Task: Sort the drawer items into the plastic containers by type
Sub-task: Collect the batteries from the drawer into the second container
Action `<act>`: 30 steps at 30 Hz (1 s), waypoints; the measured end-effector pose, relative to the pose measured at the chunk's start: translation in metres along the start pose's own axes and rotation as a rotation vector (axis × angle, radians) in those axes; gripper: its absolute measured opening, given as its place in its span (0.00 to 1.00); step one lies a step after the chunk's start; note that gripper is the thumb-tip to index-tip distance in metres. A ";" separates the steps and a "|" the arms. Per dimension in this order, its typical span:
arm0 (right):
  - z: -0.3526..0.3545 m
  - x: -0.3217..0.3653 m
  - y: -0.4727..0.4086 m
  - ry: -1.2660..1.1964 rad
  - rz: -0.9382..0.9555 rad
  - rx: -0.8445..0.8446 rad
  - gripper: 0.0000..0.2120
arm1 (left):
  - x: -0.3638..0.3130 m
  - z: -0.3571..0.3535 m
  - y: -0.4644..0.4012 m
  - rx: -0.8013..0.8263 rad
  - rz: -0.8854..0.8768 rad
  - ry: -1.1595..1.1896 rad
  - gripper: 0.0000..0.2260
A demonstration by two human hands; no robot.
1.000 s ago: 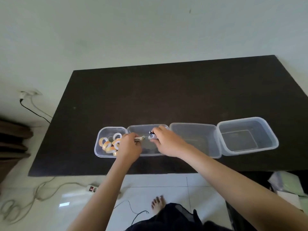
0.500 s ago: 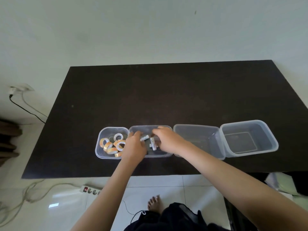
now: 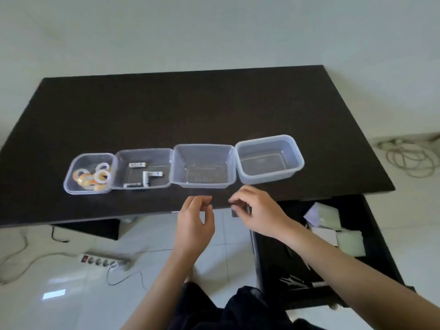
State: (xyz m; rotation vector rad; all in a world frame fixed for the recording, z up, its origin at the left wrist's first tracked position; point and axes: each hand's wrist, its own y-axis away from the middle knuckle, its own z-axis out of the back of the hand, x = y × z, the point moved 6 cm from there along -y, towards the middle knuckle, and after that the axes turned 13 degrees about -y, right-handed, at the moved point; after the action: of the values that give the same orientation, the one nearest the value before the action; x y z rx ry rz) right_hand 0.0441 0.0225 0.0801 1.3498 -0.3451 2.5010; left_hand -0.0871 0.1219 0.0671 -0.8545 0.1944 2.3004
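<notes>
Left hand (image 3: 195,222) at the table's near edge, fingers loosely curled, nothing held. Right hand (image 3: 257,210) just beside it, fingertips apparently pinching a small dark item (image 3: 240,207), too blurred to identify. Open drawer (image 3: 333,246) below right, pale paper pads inside. On the matte dark table (image 3: 214,110), four clear plastic containers in a touching row: tape rolls (image 3: 92,177) in the leftmost, batteries (image 3: 142,173) in the second (image 3: 142,153), the third (image 3: 202,148) and fourth (image 3: 269,141) unfilled. Glossy white tiles, power strip (image 3: 102,260), pale wall beyond.
</notes>
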 end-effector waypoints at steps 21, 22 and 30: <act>0.078 -0.275 0.248 0.323 -0.855 0.339 0.29 | -0.067 -0.305 0.148 0.937 0.048 -0.344 0.21; 0.077 -0.279 0.245 0.373 -0.839 0.354 0.29 | -0.064 -0.308 0.148 0.969 0.033 -0.393 0.21; 0.076 -0.291 0.245 0.377 -0.739 0.466 0.19 | -0.057 -0.318 0.144 1.078 -0.181 -0.720 0.16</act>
State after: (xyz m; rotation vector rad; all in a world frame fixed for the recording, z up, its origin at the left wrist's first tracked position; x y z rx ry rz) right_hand 0.1697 -0.2695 -0.1427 0.8603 0.7237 2.1546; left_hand 0.0208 -0.1306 -0.1562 0.4692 0.8637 1.7760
